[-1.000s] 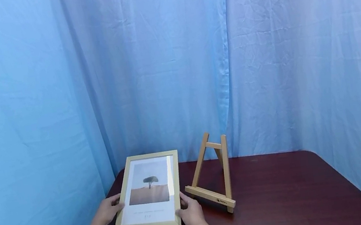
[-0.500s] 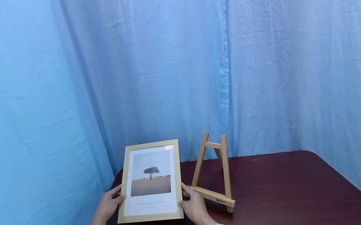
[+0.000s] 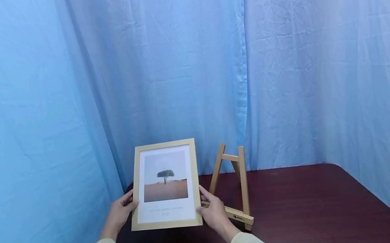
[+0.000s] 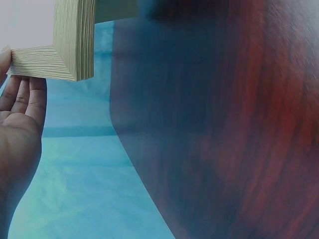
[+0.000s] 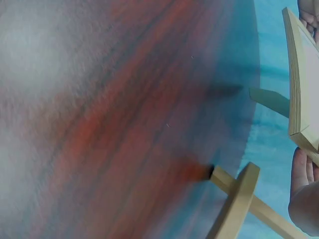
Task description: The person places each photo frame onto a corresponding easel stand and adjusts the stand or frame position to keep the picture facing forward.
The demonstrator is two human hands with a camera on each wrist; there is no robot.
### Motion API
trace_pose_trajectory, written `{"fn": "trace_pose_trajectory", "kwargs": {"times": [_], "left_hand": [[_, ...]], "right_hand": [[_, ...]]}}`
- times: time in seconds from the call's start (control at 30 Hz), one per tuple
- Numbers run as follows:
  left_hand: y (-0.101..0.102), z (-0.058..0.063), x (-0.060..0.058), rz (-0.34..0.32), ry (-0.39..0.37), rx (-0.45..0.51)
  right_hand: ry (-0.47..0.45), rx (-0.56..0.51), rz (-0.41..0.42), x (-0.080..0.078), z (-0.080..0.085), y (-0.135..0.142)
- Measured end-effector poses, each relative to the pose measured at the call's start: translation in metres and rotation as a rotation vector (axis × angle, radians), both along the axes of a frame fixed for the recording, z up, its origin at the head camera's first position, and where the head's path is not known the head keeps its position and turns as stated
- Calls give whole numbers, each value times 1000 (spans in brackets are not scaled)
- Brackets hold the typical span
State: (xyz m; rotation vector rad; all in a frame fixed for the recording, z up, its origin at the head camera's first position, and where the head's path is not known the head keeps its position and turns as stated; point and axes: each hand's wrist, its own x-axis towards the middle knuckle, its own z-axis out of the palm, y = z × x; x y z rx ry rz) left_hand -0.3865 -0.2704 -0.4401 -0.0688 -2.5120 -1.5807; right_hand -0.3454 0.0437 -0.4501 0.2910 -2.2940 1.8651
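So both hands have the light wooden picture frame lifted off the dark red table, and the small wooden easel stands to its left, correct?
Not quite. The small wooden easel stands to the right of the light wooden picture frame, not its left, as the head view shows. The rest holds: the left hand and right hand have it lifted off the dark red table.

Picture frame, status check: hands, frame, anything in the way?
Left hand and right hand grip picture frame by its side edges. Frame off table, near upright. Wooden easel stands just right of it.
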Motion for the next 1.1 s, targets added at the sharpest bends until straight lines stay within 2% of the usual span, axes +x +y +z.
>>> {"fn": "trace_pose_trajectory", "kwargs": {"times": [0.37,0.63,1.1], "left_hand": [[9,20,-4,-29,31,34],[17,31,-12,-67,43,48],[37,47,-18,-85,116,70]], "right_hand": [[82,35,13,-4,15,13],[110,70,-17,-7,23,23],[169,95,-69,-5,31,38]]}}
